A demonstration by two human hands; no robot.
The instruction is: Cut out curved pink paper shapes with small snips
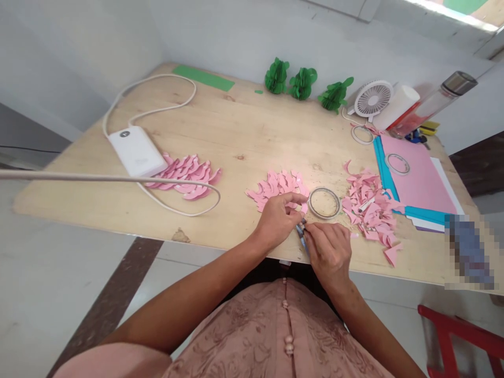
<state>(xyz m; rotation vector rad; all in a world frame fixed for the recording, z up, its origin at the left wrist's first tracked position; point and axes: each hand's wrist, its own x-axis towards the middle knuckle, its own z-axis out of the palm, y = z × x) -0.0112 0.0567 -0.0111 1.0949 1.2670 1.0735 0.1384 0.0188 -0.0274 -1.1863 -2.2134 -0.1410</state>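
Observation:
My left hand [277, 218] is closed in a pinch on a small pink paper piece [304, 208], at the right side of a pile of wavy pink paper cut-outs [271, 189]. Close beside it, near the table's front edge, my right hand [329, 249] is closed around a slim blue-grey tool [301, 236]. The fingers cover much of this tool, so its kind is unclear. A roll of clear tape [324, 203] lies flat just beyond my hands. Right of it spreads a heap of pink paper scraps [370, 205].
A white power bank [137, 151] with a cable rests against more pink cut-outs [192, 178] on the left. Green paper trees [302, 84], a small fan [372, 98] and a bottle [433, 107] stand at the back. Pink sheets [421, 181] lie right.

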